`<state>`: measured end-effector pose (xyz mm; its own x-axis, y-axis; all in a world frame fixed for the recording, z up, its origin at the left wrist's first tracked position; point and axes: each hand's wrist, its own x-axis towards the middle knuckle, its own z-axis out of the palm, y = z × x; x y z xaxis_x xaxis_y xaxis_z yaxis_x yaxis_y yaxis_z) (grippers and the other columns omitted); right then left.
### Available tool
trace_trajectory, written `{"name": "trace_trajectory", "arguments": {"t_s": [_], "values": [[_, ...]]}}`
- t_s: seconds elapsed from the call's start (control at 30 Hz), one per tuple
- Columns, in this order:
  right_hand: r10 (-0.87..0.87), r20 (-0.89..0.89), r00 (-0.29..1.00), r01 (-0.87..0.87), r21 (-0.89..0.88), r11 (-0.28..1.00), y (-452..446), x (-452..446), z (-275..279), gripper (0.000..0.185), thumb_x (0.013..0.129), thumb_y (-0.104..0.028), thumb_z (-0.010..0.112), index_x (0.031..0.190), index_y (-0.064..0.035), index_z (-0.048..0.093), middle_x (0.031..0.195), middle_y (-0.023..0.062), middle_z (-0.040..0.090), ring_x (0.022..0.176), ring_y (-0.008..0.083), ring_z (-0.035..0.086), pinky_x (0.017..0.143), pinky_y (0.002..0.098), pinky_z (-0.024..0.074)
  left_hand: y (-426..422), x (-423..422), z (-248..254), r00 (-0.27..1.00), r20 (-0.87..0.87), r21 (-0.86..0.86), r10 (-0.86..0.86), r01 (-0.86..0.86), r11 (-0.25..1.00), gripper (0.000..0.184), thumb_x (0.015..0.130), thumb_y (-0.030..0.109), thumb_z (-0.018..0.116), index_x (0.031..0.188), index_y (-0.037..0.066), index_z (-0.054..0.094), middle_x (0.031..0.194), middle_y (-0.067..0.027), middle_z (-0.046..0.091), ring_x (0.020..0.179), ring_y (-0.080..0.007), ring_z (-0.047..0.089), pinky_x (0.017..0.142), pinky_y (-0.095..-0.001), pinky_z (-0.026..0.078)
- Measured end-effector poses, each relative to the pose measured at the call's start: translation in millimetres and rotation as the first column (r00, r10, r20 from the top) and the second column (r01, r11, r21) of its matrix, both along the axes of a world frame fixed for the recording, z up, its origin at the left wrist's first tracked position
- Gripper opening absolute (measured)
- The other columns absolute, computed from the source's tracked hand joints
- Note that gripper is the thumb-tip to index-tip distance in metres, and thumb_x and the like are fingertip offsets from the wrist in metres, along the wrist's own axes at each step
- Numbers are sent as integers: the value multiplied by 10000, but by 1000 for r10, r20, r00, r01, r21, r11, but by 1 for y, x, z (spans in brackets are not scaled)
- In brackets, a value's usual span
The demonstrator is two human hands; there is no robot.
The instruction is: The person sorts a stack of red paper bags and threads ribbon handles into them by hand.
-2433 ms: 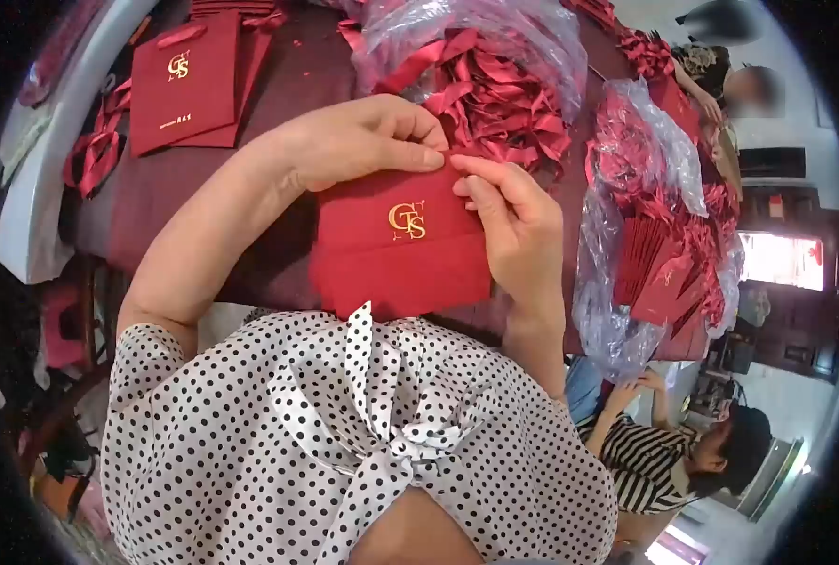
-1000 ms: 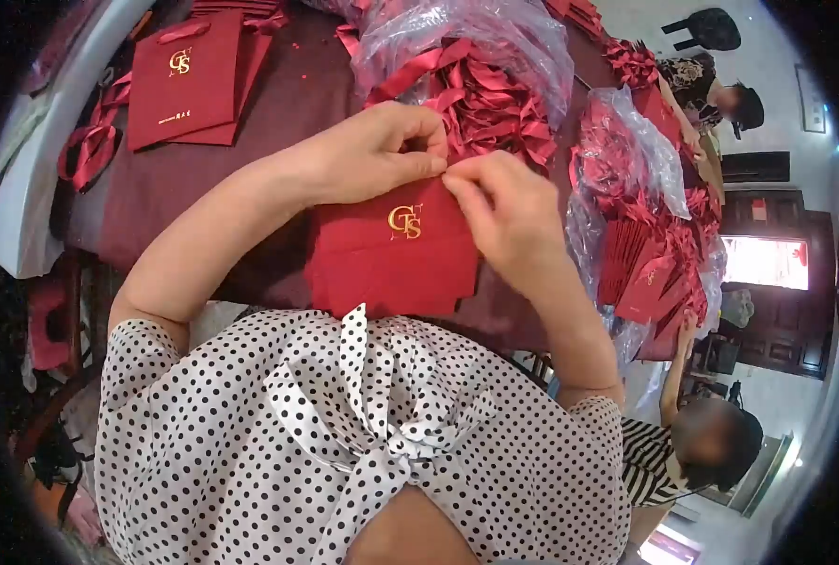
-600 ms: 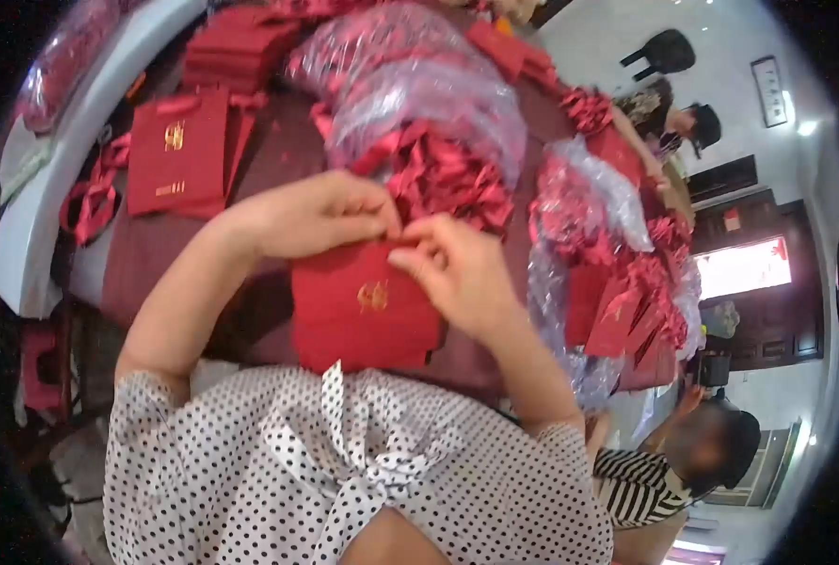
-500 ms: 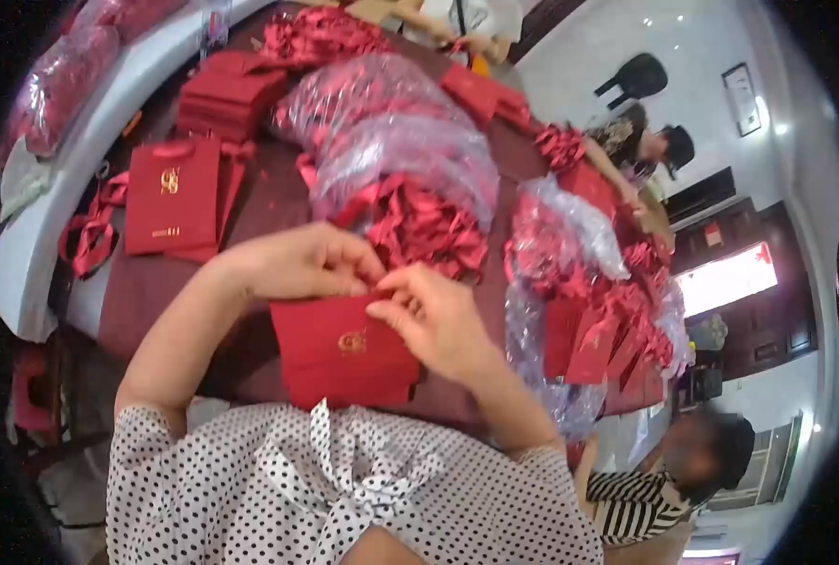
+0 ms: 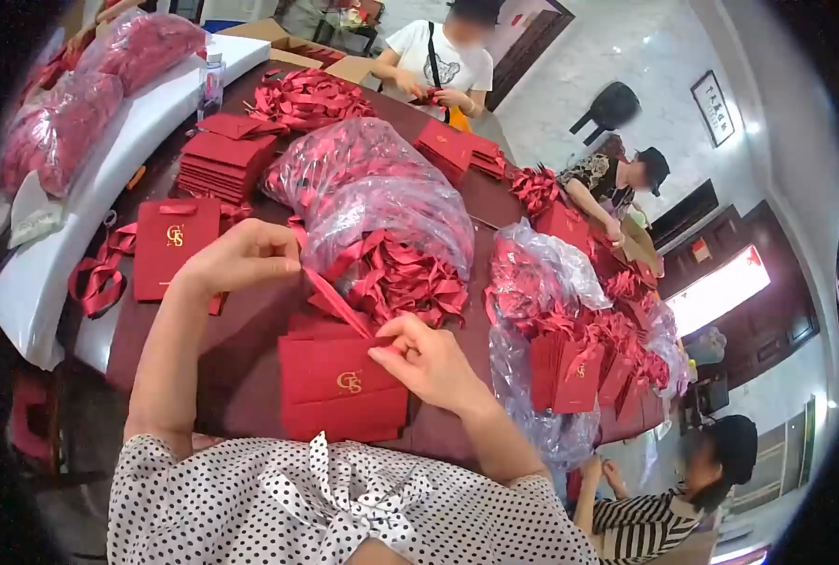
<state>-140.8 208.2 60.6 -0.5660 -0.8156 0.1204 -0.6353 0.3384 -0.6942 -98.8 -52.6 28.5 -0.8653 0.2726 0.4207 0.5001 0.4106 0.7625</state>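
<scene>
A red paper bag with gold lettering (image 5: 344,386) lies on a small stack of similar bags in front of me. My right hand (image 5: 429,363) is closed in a pinch at the bag's top right edge, where a red ribbon (image 5: 337,301) meets it. That ribbon stretches up and left to my left hand (image 5: 255,259), whose thumb and fingers pinch its other end. Just beyond, a clear plastic sack (image 5: 382,184) spills a heap of red ribbons (image 5: 405,278). Left of my left forearm, another gold-lettered bag (image 5: 175,250) rests on the tablecloth.
Stacked red bags (image 5: 217,169) and a ribbon pile (image 5: 311,99) stand farther back, near a bottle (image 5: 212,85). To the right are a second ribbon sack (image 5: 542,273) and upright bags (image 5: 579,372). Several co-workers sit or stand around the table, one in a striped sleeve (image 5: 640,513).
My left hand has moved up and left away from my right hand, drawing the ribbon out between them. My right hand stays at the bag's edge. The camera view has shifted, showing more of the far co-worker.
</scene>
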Motion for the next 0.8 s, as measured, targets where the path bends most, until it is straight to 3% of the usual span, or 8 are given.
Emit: {"name": "trace_trajectory", "arguments": {"t_s": [0.1,0.23,0.33,0.47,0.5,0.6,0.67,0.8], "values": [[-8,3,1000,8,3,1000,11,-5,3,249,828,-171,674,983,-30,541,670,113,624,595,244,637,525,342,466,-18,13,19,930,272,-32,247,-247,968,127,827,115,626,785,-1,597,707,-73,604,692,-117,558,618,-307,455],[-9,16,1000,9,15,1000,14,-6,-2,250,829,-170,677,989,-28,550,632,91,596,524,169,566,490,299,418,28,17,17,944,1,-1,329,-329,944,266,830,162,636,1019,0,541,849,-111,591,730,-246,575,668,-356,470],[-30,66,997,31,-5,1000,20,-8,-10,277,825,-168,686,1021,-29,548,613,68,576,515,122,529,486,278,402,36,23,18,976,20,-245,-218,216,945,230,830,262,665,897,61,577,855,-77,552,887,-230,493,789,-345,401],[-59,231,971,80,-83,993,36,-3,-9,356,810,-143,712,1087,-39,515,594,19,555,532,61,491,496,237,381,42,24,17,955,270,-118,-121,157,980,223,826,243,670,851,49,563,830,-72,539,860,-205,487,764,-330,410],[-56,231,971,77,-82,994,45,-4,-13,356,810,-143,712,1087,-39,515,594,19,555,532,61,491,496,237,381,45,23,13,947,294,87,-130,108,990,219,820,231,673,853,45,563,811,-77,528,805,-197,498,730,-323,419],[-44,193,980,79,-178,981,77,-6,-7,347,780,-96,739,1035,-49,508,703,-12,576,625,31,504,552,209,383,42,20,7,944,315,-1,-100,106,994,224,788,207,702,817,44,552,838,-76,525,760,-217,511,692,-332,411],[59,492,868,142,-360,922,105,-5,-9,276,758,-32,736,938,-46,528,765,28,577,675,64,524,574,229,389,41,19,5,955,288,-69,-75,99,993,228,794,216,695,813,44,547,832,-76,517,754,-217,505,682,-334,405],[282,388,878,36,-639,768,134,1,0,218,700,50,732,784,-25,545,769,93,574,708,184,560,613,281,420,47,22,14,954,295,-105,54,-24,994,259,822,265,667,787,48,531,788,-75,495,769,-208,491,697,-329,409]]}}
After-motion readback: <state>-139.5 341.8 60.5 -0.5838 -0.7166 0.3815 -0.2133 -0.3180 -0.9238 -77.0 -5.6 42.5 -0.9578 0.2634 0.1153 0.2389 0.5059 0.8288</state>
